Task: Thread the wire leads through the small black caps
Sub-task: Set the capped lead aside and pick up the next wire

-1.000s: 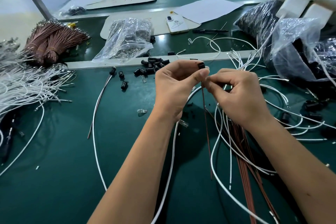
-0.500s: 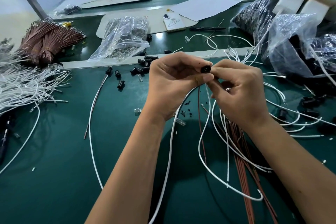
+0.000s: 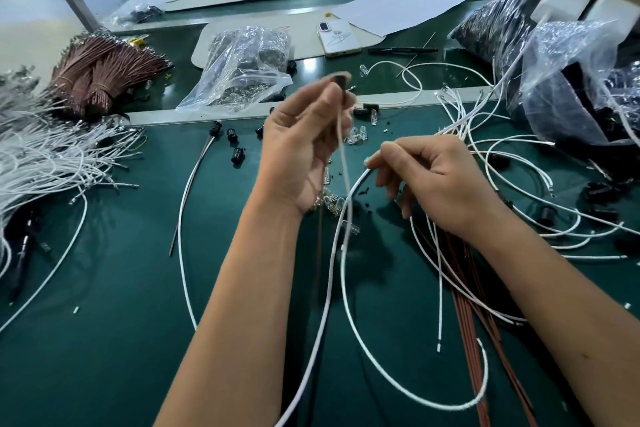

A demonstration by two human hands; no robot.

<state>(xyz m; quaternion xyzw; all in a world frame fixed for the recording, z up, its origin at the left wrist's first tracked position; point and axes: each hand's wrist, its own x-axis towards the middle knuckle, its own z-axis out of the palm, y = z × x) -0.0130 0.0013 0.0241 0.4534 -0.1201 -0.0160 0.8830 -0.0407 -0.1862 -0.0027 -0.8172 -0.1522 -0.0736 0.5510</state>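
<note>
The small black cap (image 3: 341, 81), blurred, sits raised above the green table (image 3: 104, 322) just up from the frame's centre, pinched at the fingertips of the left hand (image 3: 304, 146), whose fingers curl upward with the palm turned toward the right. From the cap a white wire (image 3: 346, 177) and a brown wire (image 3: 320, 253) hang nearly straight down toward 6 o'clock, so their long axis runs vertically past the left wrist. At 4 o'clock from the cap, the right hand (image 3: 433, 180) is lower and well apart, knuckles up, thumb and forefinger pinching a looping white lead (image 3: 349, 204) whose tip points toward 10 o'clock; the other fingers curl loosely beneath. Loose black caps (image 3: 237, 154) lie at 8 o'clock from the held cap, a clear plastic bag (image 3: 242, 73) at 10 o'clock, a bundle of brown wires (image 3: 100, 76) farther toward 9 o'clock, and a phone (image 3: 337, 38) at 12 o'clock.
</note>
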